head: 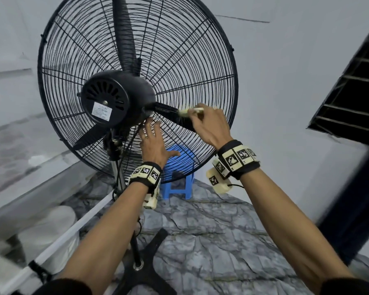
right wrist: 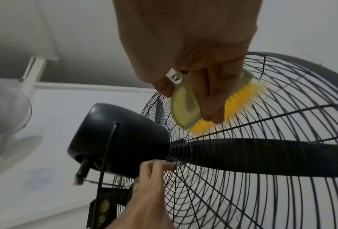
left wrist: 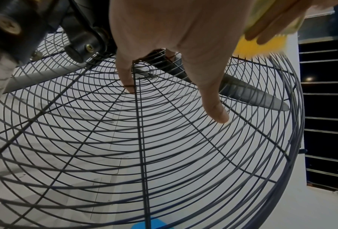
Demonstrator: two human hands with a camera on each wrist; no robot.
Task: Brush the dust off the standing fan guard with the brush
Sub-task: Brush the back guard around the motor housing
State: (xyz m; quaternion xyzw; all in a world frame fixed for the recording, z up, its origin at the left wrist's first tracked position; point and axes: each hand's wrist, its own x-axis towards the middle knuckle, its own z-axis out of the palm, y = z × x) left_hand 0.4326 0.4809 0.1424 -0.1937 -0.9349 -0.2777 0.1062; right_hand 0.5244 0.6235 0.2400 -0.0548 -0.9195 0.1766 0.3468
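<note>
The standing fan's black wire guard (head: 179,60) fills the head view, seen from behind, with the motor housing (head: 115,99) at its centre. My right hand (head: 207,124) grips a pale green brush (head: 190,111) and holds it against the rear guard just right of the motor. In the right wrist view the yellow bristles (right wrist: 242,99) press on the guard wires (right wrist: 281,193) above a black blade (right wrist: 262,156). My left hand (head: 156,137) is on the guard below the motor, its fingertips (right wrist: 160,167) hooked into the wires near the hub. The brush (left wrist: 262,45) also shows in the left wrist view.
A blue plastic stool (head: 177,184) stands on the floor behind the guard. The fan's pole ends in a black cross base (head: 145,271) on grey stone-patterned flooring. A white pipe (head: 62,237) slants at lower left. A dark window grille (head: 354,86) is at right.
</note>
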